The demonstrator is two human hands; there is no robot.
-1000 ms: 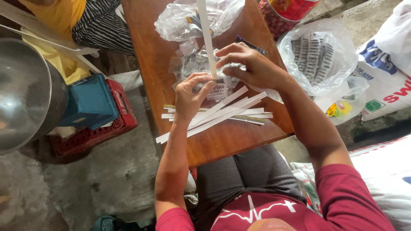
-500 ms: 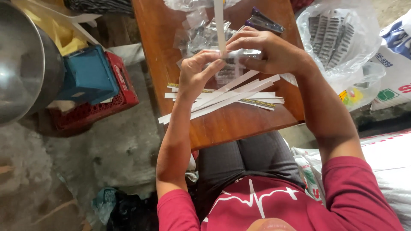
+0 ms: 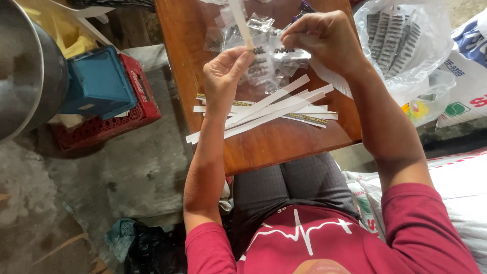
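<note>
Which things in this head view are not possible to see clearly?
- White strip in left hand: upper end cut off by top edge.
- Small clear packet at right hand: contents too small, partly behind the fingers.
- Dark pieces in the plastic bag: blurred by the film.

A single camera sits on the person's head and looks almost straight down, close over the lap. The wearer's red shirt (image 3: 324,243) fills the bottom edge, so the far side of the scene lies toward the top. The left hand (image 3: 225,76) and right hand (image 3: 324,40) sit high in the middle of the view, raised near the lens over the wooden tabletop (image 3: 284,147), whose far end is cut off by the top edge. The concrete floor (image 3: 127,172) spreads out at the left, farther below. With only this one view, nothing is shared with another.
</note>
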